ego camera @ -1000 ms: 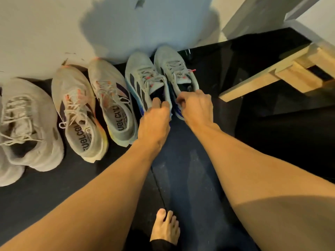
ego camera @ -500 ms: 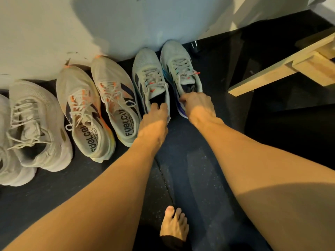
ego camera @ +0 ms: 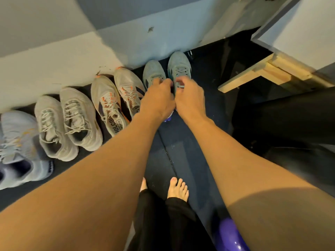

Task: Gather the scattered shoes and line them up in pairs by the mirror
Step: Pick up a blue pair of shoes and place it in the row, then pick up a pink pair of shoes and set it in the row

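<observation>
the left blue shoe (ego camera: 153,69) and the right blue shoe (ego camera: 179,62) stand side by side on the floor (ego camera: 181,142). they are at the right end of the row, with their toes at the wall (ego camera: 54,57). the left hand (ego camera: 157,98) has its grip curled on top of the left blue shoe, around the laces. the right hand (ego camera: 188,98) does the same on the right blue shoe, and its thumb and finger look like they pinch a lace or the tongue. i cannot tell which.

the job now looks like making this pair neat. to do it well, hold each shoe by the top and slide it, not lift it high. keep the toes even with each other and close to the wall. the two heels should sit level too. leave a small gap to the white and orange pair (ego camera: 108,98) on the left, so that pair does not get bumped. watch the wood frame (ego camera: 253,73) on the right.

further left stand a beige pair (ego camera: 78,115) and a pale blue shoe (ego camera: 16,142).
</observation>
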{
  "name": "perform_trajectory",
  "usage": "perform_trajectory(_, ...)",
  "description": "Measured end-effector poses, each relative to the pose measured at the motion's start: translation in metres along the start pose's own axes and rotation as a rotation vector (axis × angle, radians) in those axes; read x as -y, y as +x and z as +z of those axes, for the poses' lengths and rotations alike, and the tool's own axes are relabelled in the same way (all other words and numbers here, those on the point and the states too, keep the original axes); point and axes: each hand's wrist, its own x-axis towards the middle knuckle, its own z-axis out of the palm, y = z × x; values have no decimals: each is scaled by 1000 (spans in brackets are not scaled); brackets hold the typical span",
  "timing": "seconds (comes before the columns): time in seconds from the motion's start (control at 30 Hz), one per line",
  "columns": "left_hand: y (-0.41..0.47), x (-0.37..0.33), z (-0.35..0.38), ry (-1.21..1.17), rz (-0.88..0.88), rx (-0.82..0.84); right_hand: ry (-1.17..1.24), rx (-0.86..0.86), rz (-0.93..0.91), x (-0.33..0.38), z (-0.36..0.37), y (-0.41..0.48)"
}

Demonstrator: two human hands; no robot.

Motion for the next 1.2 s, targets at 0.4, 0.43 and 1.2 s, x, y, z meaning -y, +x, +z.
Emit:
perform_trajectory(0.4,-159,-125,-244,21,312,-122,290,-221,41,174,-187,-166)
perform_trajectory(0.43,-179,-138,-260,31,349,-115,287,-249,36,187,-204,-185)
perform_trajectory(1.2,-754,-510,-330,-562,1254,507,588,-1299,-84,270,-553,-826)
